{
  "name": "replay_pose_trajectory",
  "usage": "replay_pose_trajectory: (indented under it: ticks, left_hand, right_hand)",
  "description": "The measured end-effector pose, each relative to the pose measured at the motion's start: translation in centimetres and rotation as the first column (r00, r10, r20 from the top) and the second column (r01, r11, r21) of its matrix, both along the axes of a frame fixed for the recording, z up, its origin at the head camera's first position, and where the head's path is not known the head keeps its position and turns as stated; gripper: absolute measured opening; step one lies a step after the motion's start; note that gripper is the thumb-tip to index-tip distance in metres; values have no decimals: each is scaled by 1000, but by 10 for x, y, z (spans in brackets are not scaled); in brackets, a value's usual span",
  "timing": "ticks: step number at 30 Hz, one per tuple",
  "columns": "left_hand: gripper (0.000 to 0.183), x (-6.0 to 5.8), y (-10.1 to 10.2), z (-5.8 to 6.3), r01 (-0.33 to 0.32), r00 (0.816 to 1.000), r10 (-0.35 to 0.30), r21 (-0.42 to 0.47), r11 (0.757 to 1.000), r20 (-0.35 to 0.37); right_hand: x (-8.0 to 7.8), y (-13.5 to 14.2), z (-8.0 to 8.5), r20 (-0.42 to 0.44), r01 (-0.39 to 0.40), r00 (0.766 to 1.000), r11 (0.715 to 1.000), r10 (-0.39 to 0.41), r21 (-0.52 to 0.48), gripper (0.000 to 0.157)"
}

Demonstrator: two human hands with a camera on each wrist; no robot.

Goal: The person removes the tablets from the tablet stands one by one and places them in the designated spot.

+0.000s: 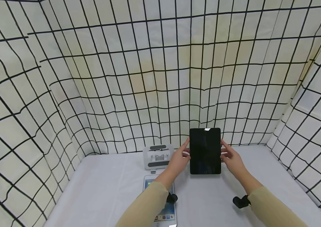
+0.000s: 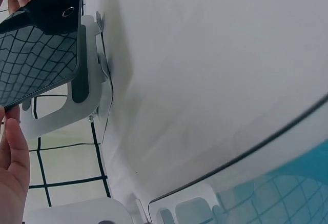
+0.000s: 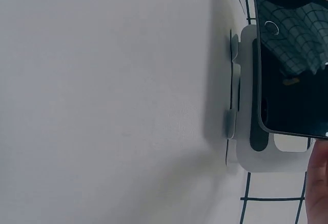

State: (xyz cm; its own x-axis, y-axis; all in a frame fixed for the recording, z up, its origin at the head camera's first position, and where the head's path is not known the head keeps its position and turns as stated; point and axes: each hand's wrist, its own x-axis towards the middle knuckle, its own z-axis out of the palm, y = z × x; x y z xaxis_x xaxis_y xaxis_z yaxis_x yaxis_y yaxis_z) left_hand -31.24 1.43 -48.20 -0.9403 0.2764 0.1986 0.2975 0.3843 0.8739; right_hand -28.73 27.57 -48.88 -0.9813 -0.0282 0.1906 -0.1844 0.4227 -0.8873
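Note:
Upright in front of me, a black tablet [image 1: 205,151] with a dark, reflective screen is held between my two hands. My left hand [image 1: 179,159] grips its left edge, and my right hand [image 1: 233,160] grips the right edge. Right behind the tablet stands a pale tablet stand [image 2: 92,83] with dark pads, seen in both wrist views. From the head view the tablet hides it. In the right wrist view the tablet's lower edge sits in front of the stand's dark pad [image 3: 259,142], above the small lip [image 3: 231,124] at its base.
A second pale stand [image 1: 158,157] with dark pads is left of my left hand. Before it lies a white tablet [image 1: 164,217] with a lit screen of app icons, partly under my left forearm. White cloth walls with a black grid [image 1: 160,78] enclose the table [image 1: 98,186].

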Motion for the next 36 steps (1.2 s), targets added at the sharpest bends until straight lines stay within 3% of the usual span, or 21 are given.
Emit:
replay_pose_trajectory:
  ticks: [10, 16, 26, 36]
  left_hand:
    - [84, 19, -7, 0, 22, 997, -25, 33, 999, 78]
    - [86, 30, -9, -2, 43, 992, -49, 63, 997, 113]
    - [85, 46, -6, -3, 17, 989, -26, 63, 998, 143]
    - [87, 64, 0, -11, 20, 976, -43, 110, 994, 211]
  right_hand:
    - [15, 2, 1, 59, -75, 995, 992, 81, -101, 73]
    - [25, 2, 2, 94, -84, 991, 991, 93, -104, 74]
    - [40, 9, -2, 127, -128, 981, 984, 144, -127, 73]
    - [55, 19, -13, 221, -128, 963, 982, 156, -138, 71]
